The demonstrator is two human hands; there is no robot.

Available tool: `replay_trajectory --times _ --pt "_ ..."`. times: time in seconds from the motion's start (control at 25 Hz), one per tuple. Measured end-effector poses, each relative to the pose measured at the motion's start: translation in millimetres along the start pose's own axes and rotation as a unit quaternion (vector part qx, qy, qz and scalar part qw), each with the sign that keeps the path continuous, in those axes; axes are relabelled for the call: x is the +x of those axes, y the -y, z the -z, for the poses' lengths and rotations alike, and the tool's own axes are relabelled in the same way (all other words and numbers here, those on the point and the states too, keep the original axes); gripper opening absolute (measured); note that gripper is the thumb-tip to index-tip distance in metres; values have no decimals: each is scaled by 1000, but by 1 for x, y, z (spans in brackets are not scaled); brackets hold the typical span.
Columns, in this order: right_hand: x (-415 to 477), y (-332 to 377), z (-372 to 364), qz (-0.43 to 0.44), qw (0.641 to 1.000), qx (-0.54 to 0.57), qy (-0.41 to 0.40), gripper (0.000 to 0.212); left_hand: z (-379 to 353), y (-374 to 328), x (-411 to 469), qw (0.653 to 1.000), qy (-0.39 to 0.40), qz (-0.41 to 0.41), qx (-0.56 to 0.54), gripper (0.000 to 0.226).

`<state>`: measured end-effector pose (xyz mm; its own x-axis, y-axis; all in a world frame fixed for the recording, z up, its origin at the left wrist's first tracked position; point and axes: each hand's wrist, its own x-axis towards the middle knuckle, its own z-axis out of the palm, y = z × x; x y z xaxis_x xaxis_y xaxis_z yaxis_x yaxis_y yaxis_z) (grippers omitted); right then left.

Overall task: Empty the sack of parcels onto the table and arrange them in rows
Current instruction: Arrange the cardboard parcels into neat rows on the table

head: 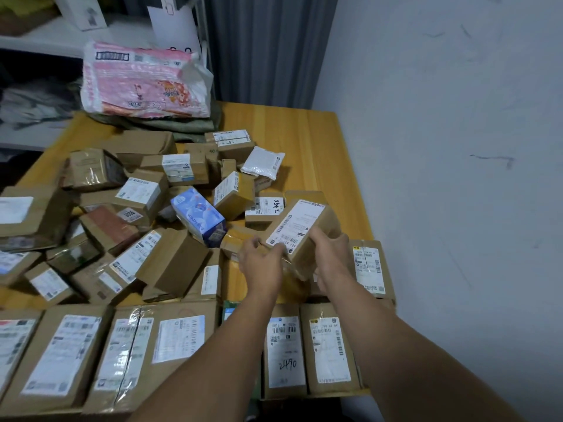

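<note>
just right of the blue printed carton (199, 219), a brown cardboard parcel with a long white label (300, 223) is tilted above the wooden table (304, 132), held between the left hand (262, 264) and right hand (330, 254), whose fingers (319, 236) curl round its near end. left of and beyond the carton a loose heap of brown parcels (143, 193) covers the table, and nearer than the carton a row of labelled parcels (179, 339) lies flat.

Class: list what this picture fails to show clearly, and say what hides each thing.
1. Head view: held box label text, blurred.
2. Head view: green item, mostly covered by the left arm.
3. Head view: leftmost parcel, cut by the left edge.
</note>
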<state>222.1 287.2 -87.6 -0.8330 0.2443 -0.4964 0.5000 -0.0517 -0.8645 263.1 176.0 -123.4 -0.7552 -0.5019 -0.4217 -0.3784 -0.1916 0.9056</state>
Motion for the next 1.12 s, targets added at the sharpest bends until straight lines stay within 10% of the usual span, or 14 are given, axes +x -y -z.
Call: replay_trajectory --times 0.16,0.56,0.8,1.12 --pt "-13 -6 -9 -6 995 88 52 71 9 -3 -10 951 143 193 -196 48" --pt "-26 60 8 163 971 -127 117 67 64 -99 5 978 181 16 -103 42" --pt "-44 60 18 83 930 -189 305 37 75 -120 -2 975 214 -18 -65 49" --pt "-15 0 22 -41 988 -68 130 65 55 -48 -5 983 96 152 -27 31"
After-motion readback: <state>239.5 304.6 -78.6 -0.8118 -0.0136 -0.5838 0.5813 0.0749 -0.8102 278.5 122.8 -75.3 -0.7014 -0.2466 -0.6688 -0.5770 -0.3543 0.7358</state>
